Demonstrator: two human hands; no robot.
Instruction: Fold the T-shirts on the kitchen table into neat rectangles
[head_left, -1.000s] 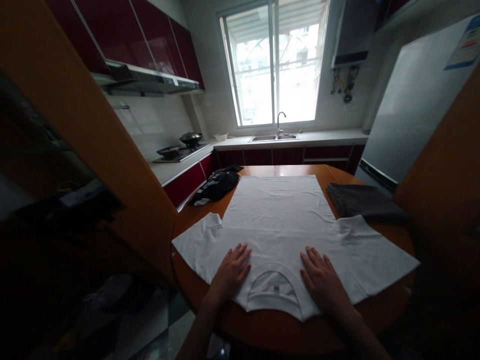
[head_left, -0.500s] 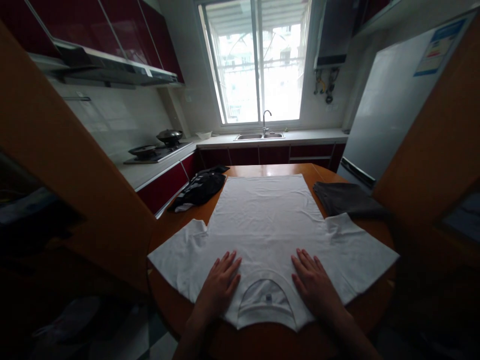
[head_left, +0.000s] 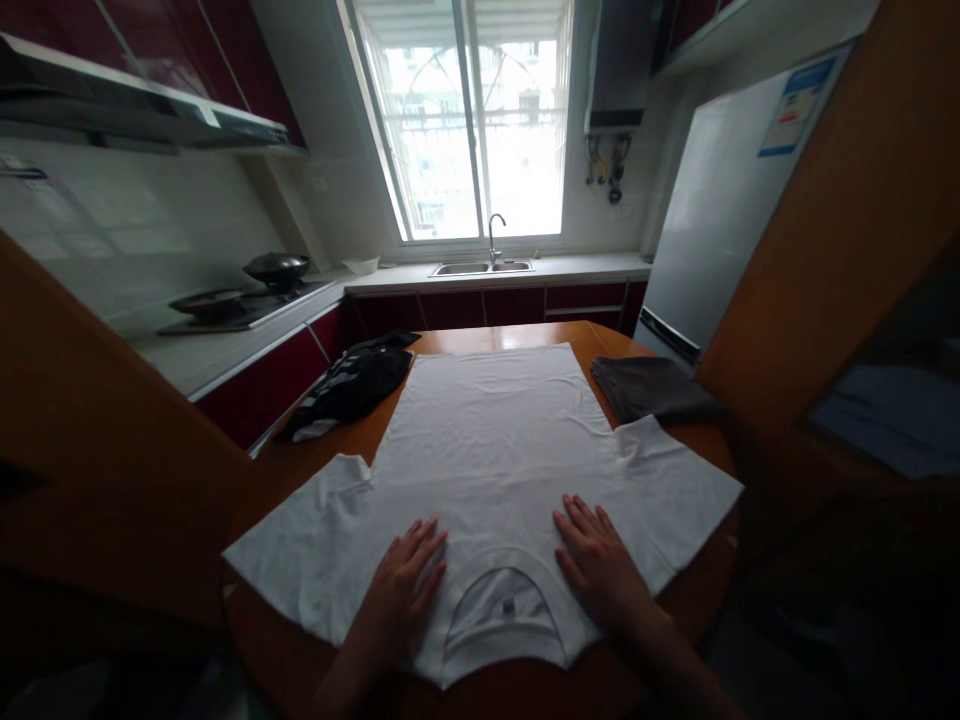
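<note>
A white T-shirt (head_left: 495, 450) lies spread out on a wooden table (head_left: 510, 338), its neckline toward me and its hem at the far side. Both short sleeves stretch out sideways, with small creases near the armpits. My left hand (head_left: 405, 580) lies flat on the shirt, left of the collar, fingers stretched out. Right of the collar rests my right hand (head_left: 596, 555), also flat and open on the cloth. Neither hand grips anything.
Dark crumpled clothing (head_left: 356, 378) lies at the table's left. A folded grey garment (head_left: 652, 388) lies to the right, beside the shirt. Behind are a sink (head_left: 484, 268), a stove with pans (head_left: 277, 267) and a refrigerator (head_left: 720, 200).
The view has turned slightly to the right, so everything appears shifted left. Both hands stay flat on the shirt in nearly the same places, and the shirt looks unchanged.
</note>
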